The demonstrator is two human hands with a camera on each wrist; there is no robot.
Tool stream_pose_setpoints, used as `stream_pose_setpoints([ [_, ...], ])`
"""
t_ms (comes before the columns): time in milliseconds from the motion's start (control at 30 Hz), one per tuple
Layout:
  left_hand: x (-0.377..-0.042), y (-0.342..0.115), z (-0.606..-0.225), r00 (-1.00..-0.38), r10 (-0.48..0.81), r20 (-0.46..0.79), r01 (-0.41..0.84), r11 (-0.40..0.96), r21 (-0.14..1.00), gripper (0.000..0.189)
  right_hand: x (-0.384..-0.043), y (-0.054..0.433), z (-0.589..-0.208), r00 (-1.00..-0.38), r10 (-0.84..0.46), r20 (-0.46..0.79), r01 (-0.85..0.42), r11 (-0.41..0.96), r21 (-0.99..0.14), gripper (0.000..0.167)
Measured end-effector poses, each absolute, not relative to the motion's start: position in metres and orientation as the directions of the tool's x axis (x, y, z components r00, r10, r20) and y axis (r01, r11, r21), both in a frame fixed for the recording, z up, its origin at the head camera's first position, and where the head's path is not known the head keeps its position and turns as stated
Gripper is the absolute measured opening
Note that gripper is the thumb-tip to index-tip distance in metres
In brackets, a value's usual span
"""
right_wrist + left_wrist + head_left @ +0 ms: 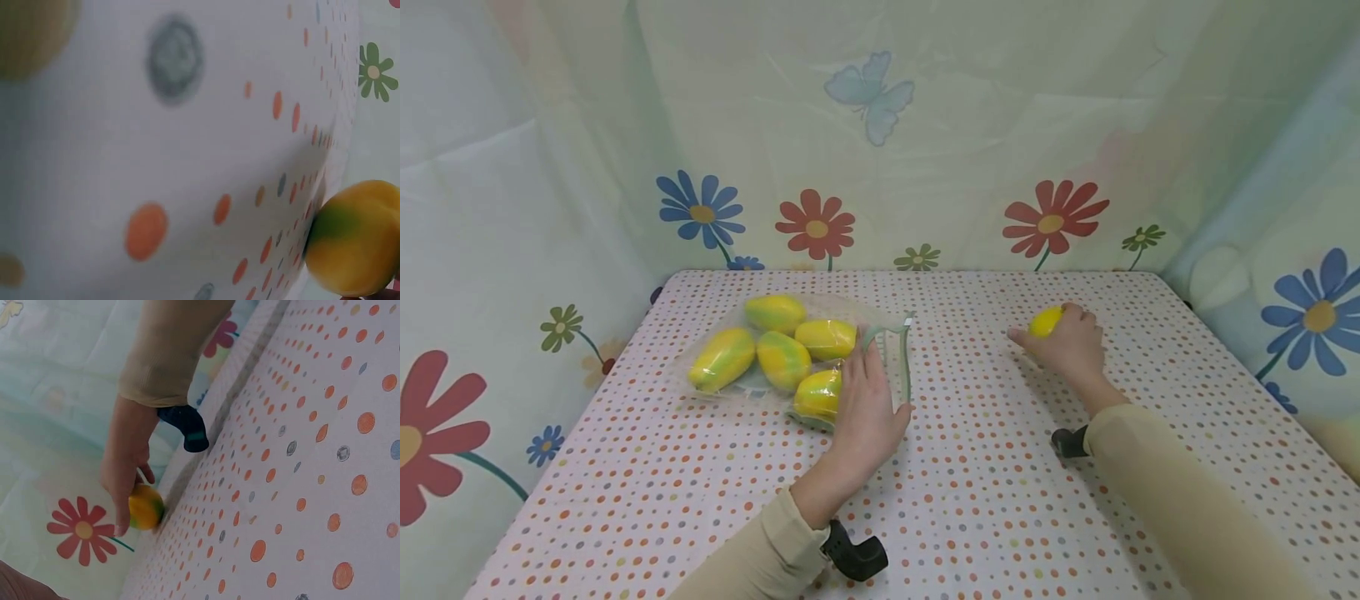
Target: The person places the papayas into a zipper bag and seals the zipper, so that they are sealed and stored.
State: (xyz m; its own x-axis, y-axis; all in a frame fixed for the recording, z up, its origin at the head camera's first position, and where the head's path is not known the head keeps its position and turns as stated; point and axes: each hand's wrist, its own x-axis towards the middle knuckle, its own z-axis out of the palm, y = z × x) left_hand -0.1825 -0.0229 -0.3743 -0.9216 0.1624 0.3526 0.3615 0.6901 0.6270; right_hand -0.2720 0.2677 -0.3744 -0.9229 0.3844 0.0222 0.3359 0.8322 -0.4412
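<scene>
Several yellow-green mangoes (784,361) lie inside a clear plastic bag (893,367) with a green-edged mouth, left of centre in the head view. My left hand (868,412) rests on the bag near its mouth, fingers stretched forward and thumb spread apart; it covers part of the nearest mango. Farther right, my right hand (1073,348) holds a single mango (1045,322) between thumb and fingers, close over the table. In the left wrist view the same mango (147,508) shows under the right hand's fingers. The right wrist view has the mango (353,240) at its lower right.
A dotted cloth covers the table (970,467). Behind it hangs a curtain (955,183) printed with flowers and a butterfly, which also closes off both sides. A black wrist camera mount (856,557) sits below the left wrist, another mount (1070,442) by the right sleeve.
</scene>
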Motion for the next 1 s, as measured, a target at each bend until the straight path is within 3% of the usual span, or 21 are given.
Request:
stream_pose_setpoints([
  [167, -0.183, -0.023, -0.374, -0.922, 0.165, 0.351, 0.361, 0.696, 0.620, 0.097, -0.275, 0.270, -0.378, -0.922, 0.388, 0.022, 0.345, 0.843, -0.412, 0.103],
  [600, -0.182, -0.023, -0.373, -0.925, 0.157, 0.347, 0.352, 0.699, 0.623, 0.099, -0.268, 0.282, -0.380, -0.918, 0.396, -0.002, 0.343, 0.793, -0.505, 0.092],
  [1000, -0.181, -0.023, -0.373, -0.918, 0.156, 0.365, 0.367, 0.685, 0.629, 0.099, -0.252, 0.306, -0.374, -0.982, 0.189, -0.004, 0.144, 0.731, -0.667, 0.093],
])
